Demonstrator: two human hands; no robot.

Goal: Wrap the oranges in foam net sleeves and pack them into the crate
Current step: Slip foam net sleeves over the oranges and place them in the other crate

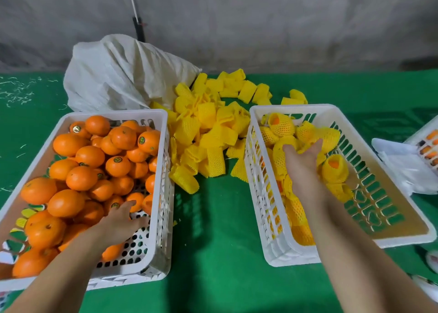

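A white crate [163, 170] on the left holds several bare oranges [90, 156]. My left hand [120, 220] reaches into its near right corner, fingers spread over a small orange [136, 200], holding nothing. On the right, a second white crate [257, 170] holds several oranges wrapped in yellow foam net sleeves [282, 124]. My right hand [303, 163] is inside it, fingers extended onto the wrapped oranges [334, 168]; I cannot tell whether it grips one. Between the crates lies a pile of empty yellow sleeves [208, 132].
The crates stand on a green cloth table [218, 253]. A white woven sack [118, 75] lies behind the left crate. At the right edge are white plastic sheets [403, 165] and part of another crate [429, 144]. A grey wall rises behind.
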